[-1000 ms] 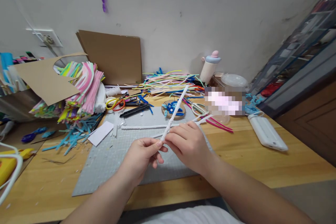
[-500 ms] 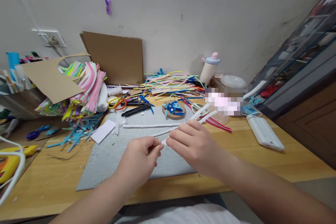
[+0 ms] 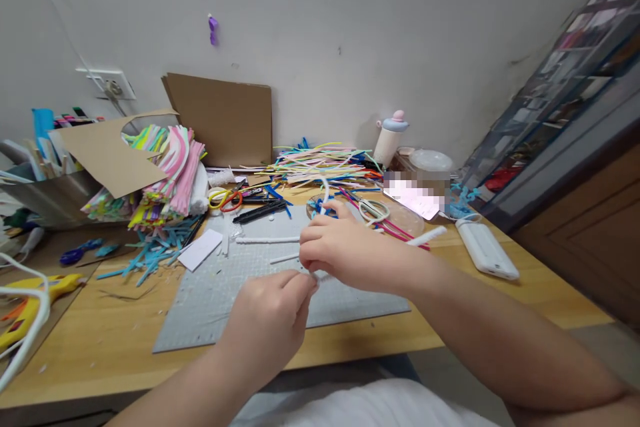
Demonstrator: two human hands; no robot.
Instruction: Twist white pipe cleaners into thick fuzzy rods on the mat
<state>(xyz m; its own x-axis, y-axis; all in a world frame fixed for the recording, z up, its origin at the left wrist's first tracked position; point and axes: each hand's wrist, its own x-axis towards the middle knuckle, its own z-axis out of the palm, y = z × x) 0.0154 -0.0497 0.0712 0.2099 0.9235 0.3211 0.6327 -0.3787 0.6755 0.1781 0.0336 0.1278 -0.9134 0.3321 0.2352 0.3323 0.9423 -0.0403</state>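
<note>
My left hand (image 3: 277, 310) is closed in a pinch above the grey cutting mat (image 3: 200, 313), on the end of a white pipe cleaner. My right hand (image 3: 343, 243) wraps its fingers round white pipe cleaner just beyond, almost touching the left fingertips. One white pipe cleaner (image 3: 325, 192) stands up above the right hand, and a white end (image 3: 428, 235) sticks out behind the right wrist. Another fuzzy white stem (image 3: 265, 240) lies across the mat, partly hidden by the right hand. Behind that hand is a blue pipe-cleaner flower (image 3: 315, 205), mostly covered.
Scissors (image 3: 225, 200), a black pen-like tool (image 3: 259, 211) and a white card (image 3: 200, 249) lie around the mat. Coloured stems (image 3: 320, 163) are heaped at the back. A bottle (image 3: 391, 140), a lit phone (image 3: 415, 200) and a white power bank (image 3: 487, 248) stand right; a yellow glue gun (image 3: 45, 300) lies left.
My right hand has moved left and up, over the left fingertips. The white pipe cleaner that slanted right now points upward. The view has shifted slightly.
</note>
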